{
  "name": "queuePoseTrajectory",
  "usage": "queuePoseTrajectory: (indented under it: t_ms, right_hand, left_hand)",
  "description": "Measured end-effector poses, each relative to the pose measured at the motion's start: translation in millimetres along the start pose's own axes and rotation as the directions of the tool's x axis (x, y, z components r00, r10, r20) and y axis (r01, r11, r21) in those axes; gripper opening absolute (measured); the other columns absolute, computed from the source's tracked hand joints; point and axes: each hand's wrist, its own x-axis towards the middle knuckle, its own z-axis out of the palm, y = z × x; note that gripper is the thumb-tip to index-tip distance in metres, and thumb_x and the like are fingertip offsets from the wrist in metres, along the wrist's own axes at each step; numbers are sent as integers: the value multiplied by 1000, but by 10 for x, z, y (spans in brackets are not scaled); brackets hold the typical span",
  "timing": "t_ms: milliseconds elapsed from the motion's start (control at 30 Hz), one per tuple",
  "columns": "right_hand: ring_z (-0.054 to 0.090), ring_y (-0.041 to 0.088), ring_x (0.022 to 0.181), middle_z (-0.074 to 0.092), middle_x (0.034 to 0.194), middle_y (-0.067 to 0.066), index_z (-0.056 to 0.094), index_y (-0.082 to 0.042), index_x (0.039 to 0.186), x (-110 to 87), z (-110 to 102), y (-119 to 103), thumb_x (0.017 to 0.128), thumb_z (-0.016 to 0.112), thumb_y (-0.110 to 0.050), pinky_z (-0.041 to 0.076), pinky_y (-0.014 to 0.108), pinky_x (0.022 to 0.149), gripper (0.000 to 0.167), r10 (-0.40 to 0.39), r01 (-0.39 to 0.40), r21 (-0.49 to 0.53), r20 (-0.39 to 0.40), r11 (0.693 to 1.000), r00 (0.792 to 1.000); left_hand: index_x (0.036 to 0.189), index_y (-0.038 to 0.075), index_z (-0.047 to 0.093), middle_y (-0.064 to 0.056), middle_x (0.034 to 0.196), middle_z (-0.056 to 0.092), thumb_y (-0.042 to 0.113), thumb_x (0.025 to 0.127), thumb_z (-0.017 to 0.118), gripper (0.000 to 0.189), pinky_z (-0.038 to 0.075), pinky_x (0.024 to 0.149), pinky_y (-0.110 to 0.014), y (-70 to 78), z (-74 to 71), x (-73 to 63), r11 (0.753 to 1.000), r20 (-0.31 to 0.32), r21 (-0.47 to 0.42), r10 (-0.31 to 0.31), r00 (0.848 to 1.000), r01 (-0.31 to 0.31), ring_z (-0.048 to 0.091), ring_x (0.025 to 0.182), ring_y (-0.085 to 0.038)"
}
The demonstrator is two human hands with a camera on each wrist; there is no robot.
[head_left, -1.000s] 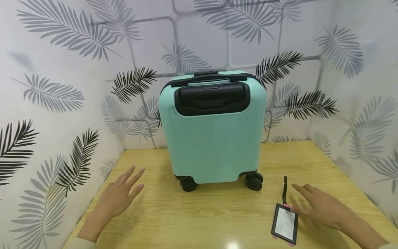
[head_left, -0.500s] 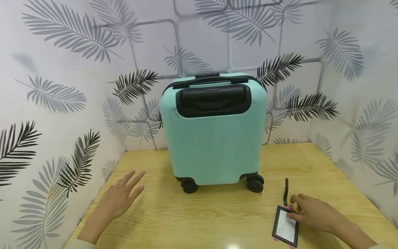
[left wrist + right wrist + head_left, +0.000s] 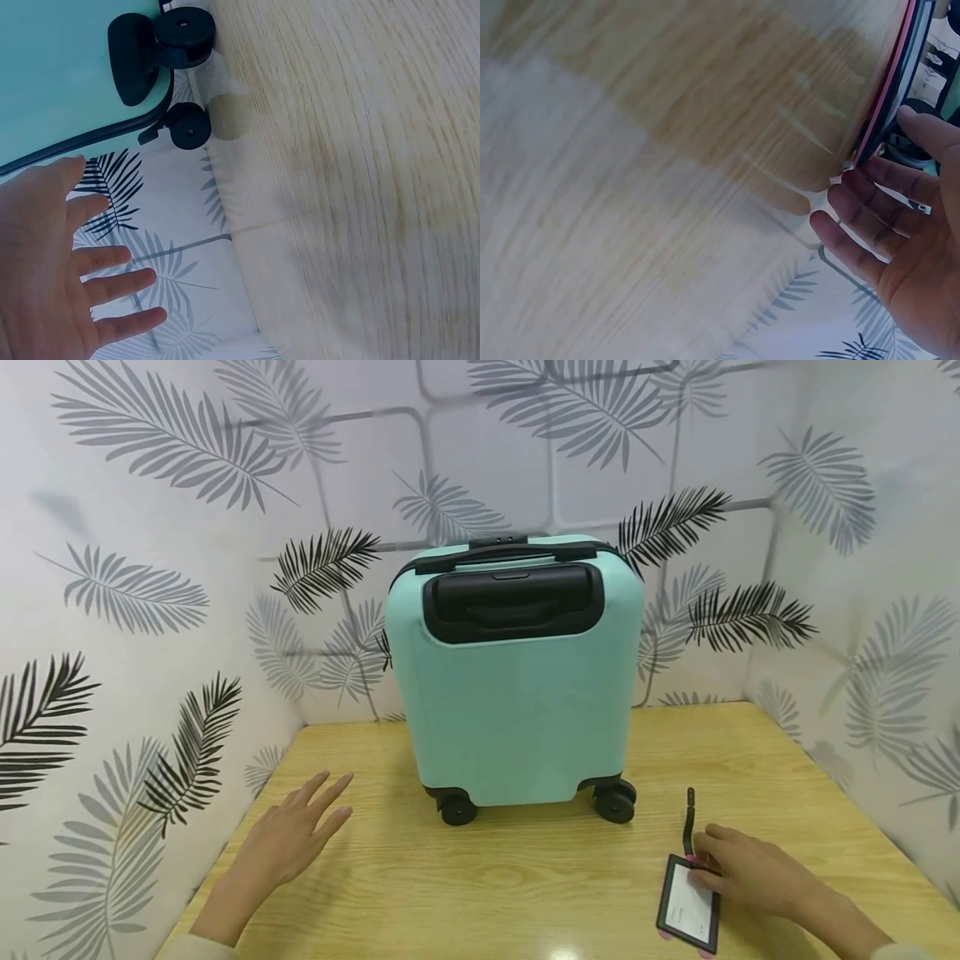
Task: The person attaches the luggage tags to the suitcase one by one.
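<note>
R hand (image 3: 746, 875) moved in, pinching tag (image 3: 687, 906) on wood-grain tbl (image 3: 480, 885), L hand (image 3: 287, 837) spread wide, leaf-print walls (image 3: 487, 452) behind

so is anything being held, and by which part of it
The right hand pinches the luggage tag by a corner near its strap; the left hand holds nothing.

A rectangular luggage tag (image 3: 686, 906) lies face up on the wooden table (image 3: 465, 893), nearer the right edge than the left, slightly skewed; its black frame surrounds a white card (image 3: 691, 902) with small print too faint to read; pink shows at its ends and along its underside; a narrow black strap (image 3: 687, 828) extends nearly straight towards the table's far edge.
</note>
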Motion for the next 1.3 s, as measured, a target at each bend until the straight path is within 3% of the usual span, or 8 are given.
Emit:
queuePoseTrajectory:
  t_ms: [267, 767, 1033, 1133, 1300]
  right_hand:
    - [37, 0, 67, 43, 81, -12, 54, -22, 87, 48, 22, 26, 94, 78, -30, 34, 23, 55, 26, -31, 31, 13, -16, 999, 999]
    - [38, -2, 61, 45, 72, -13, 50, -17, 89, 66, 43, 53, 96, 73, -12, 32, 21, 52, 25, -38, 41, 179, -20, 983, 999]
    - [41, -5, 62, 55, 75, -14, 53, -12, 98, 87, 32, 44, 99, 69, -6, 37, 21, 52, 17, -97, 121, 322, -89, 939, 991]
    - [44, -4, 64, 58, 78, -11, 53, -11, 99, 97, 11, 27, 98, 70, -5, 38, 21, 53, 18, -81, 115, 377, -106, 919, 991]
    - [53, 0, 71, 66, 86, -5, 54, -9, 101, 106, -44, -16, 99, 70, -8, 43, 22, 58, 16, -35, 59, 456, -61, 888, 998]
  left_hand:
    - [158, 24, 46, -23, 157, 45, 47, 111, 44, 53, 48, 93, -69, 10, -3, -3, 1000, -13, -1, 7, 1000, -7, 55, 129, -53]
    - [158, 28, 47, -21, 154, 50, 49, 111, 43, 51, 41, 106, -68, 148, -78, 53, 998, -30, -45, 33, 999, -35, 50, 136, -48]
    - [157, 28, 48, -19, 154, 51, 49, 111, 42, 51, 40, 106, -69, 275, -101, 90, 995, -16, -87, 45, 999, -47, 50, 138, -47]
    - [157, 29, 48, -18, 154, 51, 51, 111, 42, 52, 40, 107, -68, 319, -103, 116, 992, -1, -116, 50, 999, -50, 49, 138, -46]
    - [158, 30, 47, -14, 154, 52, 54, 111, 40, 53, 41, 107, -68, 413, -111, 177, 981, 47, -190, 52, 998, -42, 50, 139, -43]
